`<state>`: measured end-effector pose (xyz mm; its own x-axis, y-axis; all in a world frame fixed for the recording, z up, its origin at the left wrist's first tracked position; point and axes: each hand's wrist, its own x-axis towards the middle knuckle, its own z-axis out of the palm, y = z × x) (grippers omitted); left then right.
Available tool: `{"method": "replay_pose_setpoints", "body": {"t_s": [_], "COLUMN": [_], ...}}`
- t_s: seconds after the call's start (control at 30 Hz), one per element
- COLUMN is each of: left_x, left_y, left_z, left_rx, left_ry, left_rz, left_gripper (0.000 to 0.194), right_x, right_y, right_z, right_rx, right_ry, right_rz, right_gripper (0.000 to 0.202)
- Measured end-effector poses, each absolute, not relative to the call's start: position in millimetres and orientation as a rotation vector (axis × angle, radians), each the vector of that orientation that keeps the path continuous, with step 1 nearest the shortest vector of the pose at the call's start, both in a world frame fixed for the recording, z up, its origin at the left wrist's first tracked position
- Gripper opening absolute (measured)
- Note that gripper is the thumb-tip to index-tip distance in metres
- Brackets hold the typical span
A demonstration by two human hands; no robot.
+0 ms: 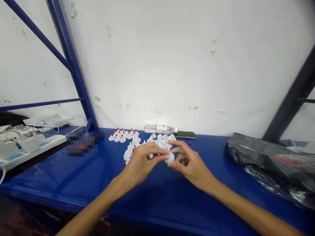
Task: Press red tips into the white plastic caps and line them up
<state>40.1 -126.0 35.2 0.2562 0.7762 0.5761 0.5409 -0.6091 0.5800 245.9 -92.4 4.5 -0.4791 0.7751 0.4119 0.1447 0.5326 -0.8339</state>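
Between my two hands is a white round nozzle cap (169, 158), its wide side turned to the right. My left hand (144, 160) pinches its narrow end between thumb and forefinger, where a bit of red shows. On the other side, the fingers of my right hand (188, 160) close around the cap's white rim. Just behind my hands lies a loose heap of similar white caps (162, 141), partly hidden by my fingers. Farther left, several white caps with red tips (123, 135) stand upright in a group.
Along the wall lie a clear water bottle (160, 128) and a dark phone (185, 134). One small red tip (190, 143) sits on the blue table (211, 203). Grey plastic bags (268, 160) are at the right. A white power strip (36, 149) with chargers runs along the left.
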Motion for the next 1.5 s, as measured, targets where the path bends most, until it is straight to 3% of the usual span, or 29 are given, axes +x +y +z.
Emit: {"method": "replay_pose_setpoints", "body": {"t_s": [0.1,0.23,0.33,0.47,0.63,0.83,1.03,1.4,1.5], "left_x": [15.0,-31.6,-61.2,-85.1,-94.7,-98.0,-98.2,-93.9,-92.7], "left_y": [-112.6,-83.8,-64.0,-48.2,-41.7,-42.6,-42.3,-15.8,-11.2], "left_z": [60.4,87.6,83.2,53.6,33.2,38.6,40.0,43.0,43.3], "left_rx": [2.396,2.524,2.389,2.337,2.328,2.309,2.298,2.26,2.241], "left_ry": [1.466,2.134,2.389,2.349,2.269,2.247,2.273,2.349,2.37], "left_rz": [1.281,0.763,0.384,0.207,0.163,0.269,0.329,0.197,0.116], "left_gripper": [0.017,0.022,0.024,0.019,0.018,0.033,0.019,0.014,0.03], "right_x": [247.6,248.8,248.5,248.5,249.9,250.3,249.5,250.1,249.9], "right_y": [-93.0,-90.0,-89.1,-91.0,-91.2,-90.1,-91.6,-95.4,-95.6], "right_z": [6.4,4.1,2.8,3.9,2.9,1.5,2.3,5.1,5.1], "right_rx": [-0.773,-0.798,-0.798,-0.803,-0.8,-0.805,-0.804,-0.838,-0.838], "right_ry": [-1.894,-1.901,-1.919,-1.921,-1.921,-1.935,-1.942,-1.98,-1.984], "right_rz": [0.91,0.828,0.827,0.836,0.856,0.844,0.834,0.788,0.793], "right_gripper": [0.045,0.04,0.038,0.038,0.038,0.038,0.036,0.036,0.035]}}
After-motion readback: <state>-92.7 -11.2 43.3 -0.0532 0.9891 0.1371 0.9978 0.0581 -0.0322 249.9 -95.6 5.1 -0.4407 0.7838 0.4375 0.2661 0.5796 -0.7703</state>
